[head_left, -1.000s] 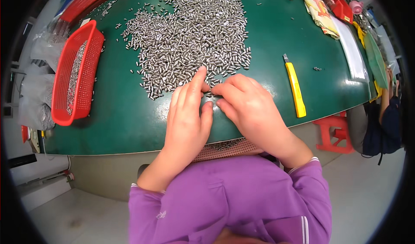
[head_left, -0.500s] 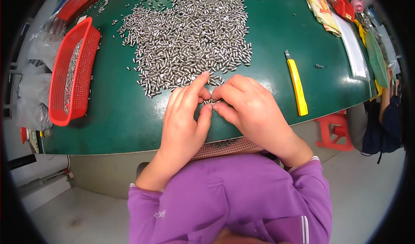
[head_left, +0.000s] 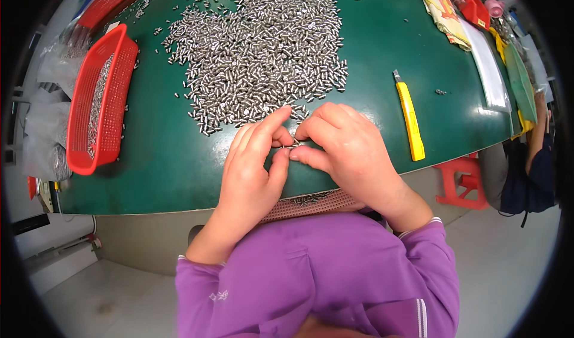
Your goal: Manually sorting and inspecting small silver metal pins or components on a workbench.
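A broad pile of small, shiny metal pins (head_left: 263, 57), bullet-like in shape, covers the middle of the green table (head_left: 382, 33). Just before its near edge, my left hand (head_left: 248, 161) and my right hand (head_left: 353, 146) meet fingertip to fingertip. Between them sit a few metal pieces (head_left: 292, 146) of the same kind, partly covered by the fingers. The left thumb and curled fingers close on them from one side, its index finger reaching toward the pile. On the other side, the right thumb and index finger pinch at the same pieces.
At left stands a red perforated basket (head_left: 76, 128) holding more metal pieces. A yellow utility knife (head_left: 410, 121) lies right of my hands, blade outward. Farther right are a patterned cloth (head_left: 445, 15) and plastic sheets (head_left: 487, 69). A pink mesh tray (head_left: 281, 211) shows below the table edge.
The thumbs have shifted slightly at the metal pieces, and the left index fingertip has drawn back a little toward me. The pieces between the fingers are more covered now.
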The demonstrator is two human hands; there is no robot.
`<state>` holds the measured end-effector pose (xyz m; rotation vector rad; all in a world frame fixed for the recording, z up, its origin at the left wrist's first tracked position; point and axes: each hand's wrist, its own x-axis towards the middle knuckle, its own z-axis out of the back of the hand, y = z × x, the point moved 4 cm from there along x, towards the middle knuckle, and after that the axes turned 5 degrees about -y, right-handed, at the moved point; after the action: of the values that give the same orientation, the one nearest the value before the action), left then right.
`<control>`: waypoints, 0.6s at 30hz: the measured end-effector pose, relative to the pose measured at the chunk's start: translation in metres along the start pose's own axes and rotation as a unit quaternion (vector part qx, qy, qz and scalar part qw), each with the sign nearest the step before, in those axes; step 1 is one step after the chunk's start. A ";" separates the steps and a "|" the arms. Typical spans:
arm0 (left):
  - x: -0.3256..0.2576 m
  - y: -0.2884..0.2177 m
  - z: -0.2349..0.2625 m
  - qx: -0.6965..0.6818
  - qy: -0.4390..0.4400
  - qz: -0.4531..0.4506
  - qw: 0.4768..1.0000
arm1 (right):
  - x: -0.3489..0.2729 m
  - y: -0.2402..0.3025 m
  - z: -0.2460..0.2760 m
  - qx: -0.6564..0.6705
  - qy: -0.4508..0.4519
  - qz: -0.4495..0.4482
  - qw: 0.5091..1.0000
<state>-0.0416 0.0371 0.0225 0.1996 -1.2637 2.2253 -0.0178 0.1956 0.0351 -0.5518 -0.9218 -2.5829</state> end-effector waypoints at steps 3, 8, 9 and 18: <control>0.000 0.000 -0.001 -0.004 -0.015 0.005 1.000 | 0.000 0.000 0.000 0.001 0.004 0.002 1.000; -0.002 0.002 -0.003 0.004 -0.035 0.000 0.999 | -0.002 0.002 0.003 -0.002 0.014 -0.002 1.000; -0.002 0.002 -0.002 0.010 -0.037 -0.003 0.999 | -0.003 0.003 0.004 -0.001 0.017 -0.010 1.000; -0.004 0.002 -0.001 0.021 -0.014 -0.002 1.000 | -0.005 0.006 0.004 -0.003 0.008 -0.021 1.000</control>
<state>-0.0394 0.0353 0.0193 0.2495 -1.2307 2.2553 -0.0101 0.1947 0.0393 -0.5185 -0.9288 -2.6243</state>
